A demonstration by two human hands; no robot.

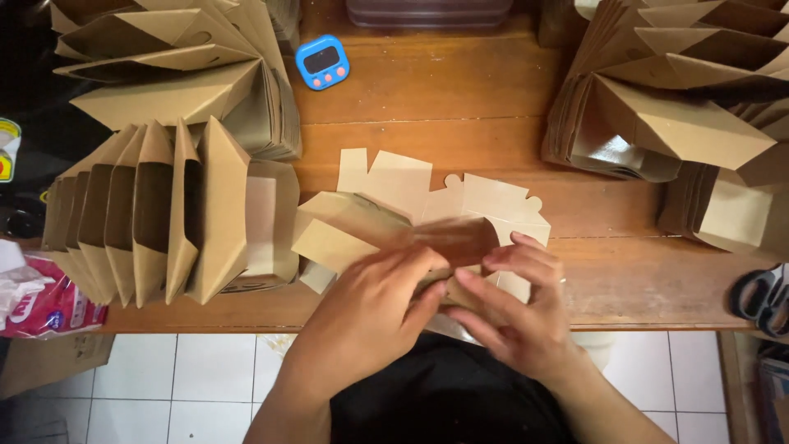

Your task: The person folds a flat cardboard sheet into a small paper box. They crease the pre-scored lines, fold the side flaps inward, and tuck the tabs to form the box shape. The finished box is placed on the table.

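Brown carton blank point(411, 222) at table edge point(641, 312)

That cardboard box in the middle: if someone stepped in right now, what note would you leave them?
Left hand and right hand both grip the half-folded brown box blank at the wooden table edge; its flaps are still spread flat.
Done: folded boxes nested in rows at left and stacked at right.
Left: this blank is not yet a closed shape.
A blue timer sits at the back.

One head camera looks steeply down (close) onto the table point(493, 107).
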